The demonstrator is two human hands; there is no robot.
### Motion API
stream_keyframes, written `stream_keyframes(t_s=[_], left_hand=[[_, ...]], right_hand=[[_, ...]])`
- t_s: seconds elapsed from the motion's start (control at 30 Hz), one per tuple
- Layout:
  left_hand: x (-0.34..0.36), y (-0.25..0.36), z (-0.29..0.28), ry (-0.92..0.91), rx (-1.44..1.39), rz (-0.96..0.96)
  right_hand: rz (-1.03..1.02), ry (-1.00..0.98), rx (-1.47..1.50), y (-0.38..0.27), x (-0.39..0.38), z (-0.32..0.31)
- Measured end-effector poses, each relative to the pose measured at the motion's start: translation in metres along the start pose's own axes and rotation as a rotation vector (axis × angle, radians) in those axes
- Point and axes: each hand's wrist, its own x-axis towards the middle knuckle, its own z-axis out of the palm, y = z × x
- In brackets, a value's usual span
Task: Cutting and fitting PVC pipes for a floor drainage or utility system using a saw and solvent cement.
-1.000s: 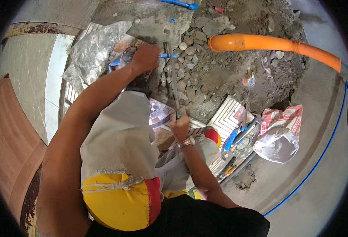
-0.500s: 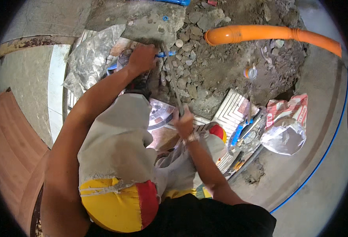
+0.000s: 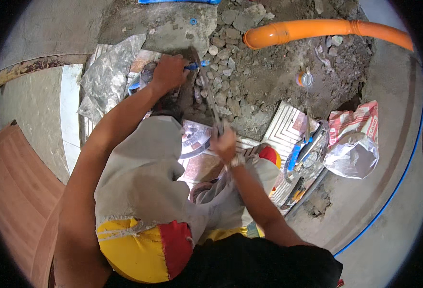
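My left hand (image 3: 169,70) is closed around a thin blue pipe (image 3: 192,66), whose short end sticks out to the right of my fingers. Across that end lies a long, narrow saw (image 3: 208,92), seen nearly edge-on, so its exact type is unclear. My right hand (image 3: 225,144) grips the saw's near end beside my knee. The far tip of the saw reaches past the pipe, above the rubble. Another bit of blue (image 3: 133,87) shows to the left of my left wrist. A round metallic disc-like thing (image 3: 195,139) rests between my legs.
An orange pipe (image 3: 297,32) crosses the dirt and rubble (image 3: 269,77) at the far right. A small can (image 3: 305,78) stands in the dirt. Tools, one blue-handled (image 3: 294,157), lie on a tile (image 3: 285,126) by an open red-and-white bag (image 3: 353,139). Clear plastic sheeting (image 3: 108,77) lies left.
The saw and my right hand have shifted slightly away from me, the tip reaching farther past the blue pipe. My left hand keeps its grip. The view has shifted a little.
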Motion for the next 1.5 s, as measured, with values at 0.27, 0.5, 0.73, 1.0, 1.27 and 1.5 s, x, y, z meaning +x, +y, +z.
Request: stream_keyframes(t_s=[0.27,0.5,0.73,1.0,1.27,1.5], left_hand=[[0.002,0.0,0.003,0.064,-0.046,-0.007],[0.004,0.001,0.019,0.065,-0.027,0.014],[0.015,0.013,-0.015,-0.156,0.054,0.109],[0.068,0.039,-0.025,-0.474,0.206,0.197],[0.071,-0.013,0.003,-0.008,-0.299,-0.025],[-0.044,-0.09,-0.038,0.413,-0.836,-0.47]], right_hand=[[-0.208,0.342,0.126,-0.042,0.127,0.06],[0.052,0.199,0.123,-0.012,0.026,-0.043],[0.307,0.506,0.56,0.019,0.006,-0.074],[0.184,0.833,0.093,0.039,0.029,-0.123],[0.138,0.515,-0.442,0.078,0.01,-0.178],[-0.022,0.352,-0.581,0.165,-0.033,-0.217]])
